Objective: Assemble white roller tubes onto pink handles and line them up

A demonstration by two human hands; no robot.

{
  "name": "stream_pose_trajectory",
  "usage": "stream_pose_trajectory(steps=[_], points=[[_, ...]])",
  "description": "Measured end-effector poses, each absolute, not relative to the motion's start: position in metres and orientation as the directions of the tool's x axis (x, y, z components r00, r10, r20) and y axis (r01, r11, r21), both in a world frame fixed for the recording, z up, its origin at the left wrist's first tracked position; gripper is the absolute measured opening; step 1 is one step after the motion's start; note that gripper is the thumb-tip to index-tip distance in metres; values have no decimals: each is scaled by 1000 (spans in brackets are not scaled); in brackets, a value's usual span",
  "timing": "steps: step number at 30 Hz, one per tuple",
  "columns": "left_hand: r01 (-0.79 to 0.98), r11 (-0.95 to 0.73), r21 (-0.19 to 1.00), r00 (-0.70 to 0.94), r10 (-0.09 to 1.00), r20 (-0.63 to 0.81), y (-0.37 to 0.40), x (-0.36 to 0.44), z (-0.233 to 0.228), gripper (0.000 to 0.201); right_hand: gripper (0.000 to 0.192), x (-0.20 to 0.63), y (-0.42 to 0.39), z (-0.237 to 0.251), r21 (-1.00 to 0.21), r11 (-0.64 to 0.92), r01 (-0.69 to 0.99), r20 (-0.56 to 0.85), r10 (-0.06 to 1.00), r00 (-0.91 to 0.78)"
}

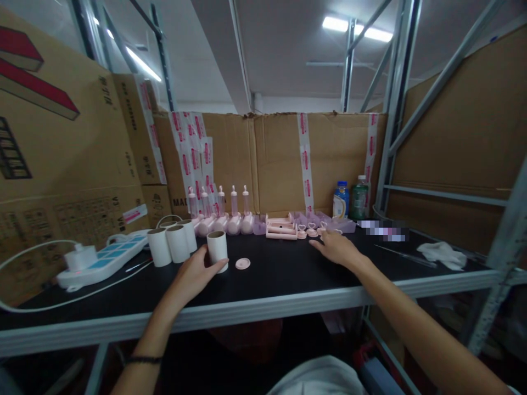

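My left hand (197, 271) is closed around the lower part of a white paper roll (217, 249), which stands upright with its brown hollow core showing at the top. To its right a small round pink disc (242, 264) lies flat on the black shelf. My right hand (338, 249) reaches over the shelf with fingers stretched and thumb apart. Its fingertips are at a row of small pink pieces with heart-shaped loops (312, 229); whether they touch one cannot be made out.
More white rolls (178, 244) stand at left beside a power strip (107, 258). Behind are pink handled pieces (234, 219), pink trays (281, 229), and bottles (341, 200). Tweezers (405, 255) and a crumpled white tissue (442, 255) lie at right. A metal edge (263, 304) borders the front.
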State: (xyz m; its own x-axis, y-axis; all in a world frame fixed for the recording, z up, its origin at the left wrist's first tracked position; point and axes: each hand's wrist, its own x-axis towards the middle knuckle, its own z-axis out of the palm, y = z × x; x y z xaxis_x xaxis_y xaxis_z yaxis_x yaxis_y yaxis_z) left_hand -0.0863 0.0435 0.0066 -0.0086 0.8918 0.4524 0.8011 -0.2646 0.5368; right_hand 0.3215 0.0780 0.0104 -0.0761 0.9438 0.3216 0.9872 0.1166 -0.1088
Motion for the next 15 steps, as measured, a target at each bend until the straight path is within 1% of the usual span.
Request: stream_pose_trajectory(steps=[3,5,7,8,9,10,11,12,15], points=[[797,-270,540,-5,891,454,43,-86,7,61,66,329,85,8,-99,83,992,159,985,-67],[794,-272,543,-5,891,454,42,-86,7,61,66,325,81,8,-135,137,981,147,982,-117],[793,-270,546,-6,893,451,42,-86,7,61,60,318,73,8,-231,334,914,203,935,-291],[794,-269,545,-7,893,450,42,-86,7,62,58,315,69,8,-281,453,846,251,885,-391],[797,-268,542,-8,892,453,42,-85,7,62,57,314,67,7,-314,550,774,310,830,-464],[800,-268,537,-9,889,457,42,-85,7,63,57,314,66,6,-325,603,729,370,790,-488],[803,-270,532,-9,886,463,42,-85,7,64,57,316,67,5,-318,607,728,419,779,-467],[804,-272,529,-8,884,468,42,-85,7,64,56,320,70,3,-297,569,767,450,792,-413],[799,-272,537,-13,884,467,41,-85,8,62,51,340,86,0,-178,352,919,453,858,-241]])
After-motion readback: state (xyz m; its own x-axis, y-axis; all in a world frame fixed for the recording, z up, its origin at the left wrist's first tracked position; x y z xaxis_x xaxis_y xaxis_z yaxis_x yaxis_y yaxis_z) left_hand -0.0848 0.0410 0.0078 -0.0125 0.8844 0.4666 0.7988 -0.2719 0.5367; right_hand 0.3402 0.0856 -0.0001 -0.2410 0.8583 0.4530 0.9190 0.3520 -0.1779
